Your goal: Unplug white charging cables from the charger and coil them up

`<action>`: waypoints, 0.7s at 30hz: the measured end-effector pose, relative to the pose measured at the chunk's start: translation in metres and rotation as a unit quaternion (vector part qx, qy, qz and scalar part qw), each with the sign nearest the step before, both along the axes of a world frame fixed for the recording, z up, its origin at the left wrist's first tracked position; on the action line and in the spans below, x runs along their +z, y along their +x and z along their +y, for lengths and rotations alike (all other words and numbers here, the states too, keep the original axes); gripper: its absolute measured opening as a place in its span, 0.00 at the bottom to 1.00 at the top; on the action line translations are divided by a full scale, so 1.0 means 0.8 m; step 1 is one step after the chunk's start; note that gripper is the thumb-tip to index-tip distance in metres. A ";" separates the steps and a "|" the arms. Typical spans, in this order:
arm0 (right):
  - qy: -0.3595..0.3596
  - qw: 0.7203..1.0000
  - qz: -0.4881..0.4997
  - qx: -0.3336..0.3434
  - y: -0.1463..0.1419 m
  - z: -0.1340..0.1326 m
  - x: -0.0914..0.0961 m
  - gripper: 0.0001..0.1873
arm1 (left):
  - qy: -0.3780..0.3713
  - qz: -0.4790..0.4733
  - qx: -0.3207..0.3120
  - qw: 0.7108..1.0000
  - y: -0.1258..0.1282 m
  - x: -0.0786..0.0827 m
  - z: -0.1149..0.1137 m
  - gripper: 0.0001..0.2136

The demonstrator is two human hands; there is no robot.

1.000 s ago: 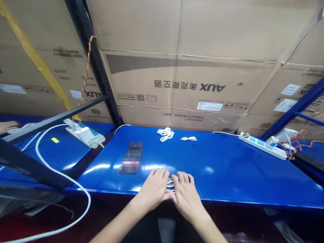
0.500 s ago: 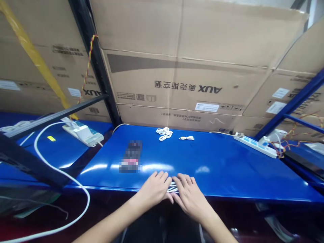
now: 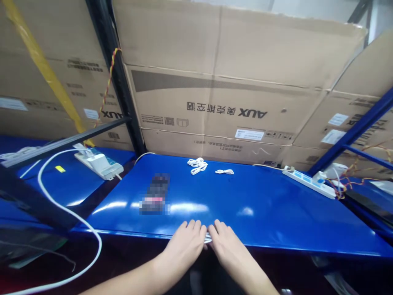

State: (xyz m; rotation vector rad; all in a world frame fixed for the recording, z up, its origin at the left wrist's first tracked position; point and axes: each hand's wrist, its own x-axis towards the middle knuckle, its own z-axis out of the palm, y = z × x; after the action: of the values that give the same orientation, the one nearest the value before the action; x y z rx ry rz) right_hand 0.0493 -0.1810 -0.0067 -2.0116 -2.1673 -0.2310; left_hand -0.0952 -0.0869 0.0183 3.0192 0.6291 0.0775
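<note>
- White cable [image 3: 208, 238]: small bundle at the counter's near edge, mostly hidden between the hands.
- Left hand [image 3: 184, 246] and right hand [image 3: 230, 248]: fingers lightly curled, flanking the cable and touching it; grip cannot be told.
- Blue counter [image 3: 260, 205]: glossy surface carrying the items below.
- Blurred object [image 3: 155, 193]: 11 o'clock from the hands.
- White cable coil [image 3: 197, 166] and smaller white coil [image 3: 224, 171]: 12 o'clock, far edge.
- Power strip [image 3: 308, 183]: 2 o'clock.
- AUX cardboard cartons [image 3: 215, 106]: 12 o'clock, stacked beyond the counter.
</note>
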 end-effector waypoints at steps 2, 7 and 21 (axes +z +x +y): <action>-0.010 1.000 -0.008 0.014 0.008 0.001 0.015 0.13 | -0.017 0.008 0.004 1.000 0.006 0.006 0.002 0.14; -0.044 0.999 -0.018 0.016 0.031 0.012 0.042 0.14 | -0.104 -0.009 -0.010 0.994 0.017 0.025 0.025 0.17; -0.071 0.996 0.017 0.058 0.161 0.116 0.052 0.14 | -0.279 -0.065 0.049 0.957 0.127 0.024 0.086 0.22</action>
State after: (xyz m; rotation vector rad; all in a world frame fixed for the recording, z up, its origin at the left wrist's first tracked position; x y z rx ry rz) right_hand 0.1778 -0.0885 0.0347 -1.9364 -2.3295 -0.0290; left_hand 0.0066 -0.0181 0.0378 2.4191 0.6549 0.0855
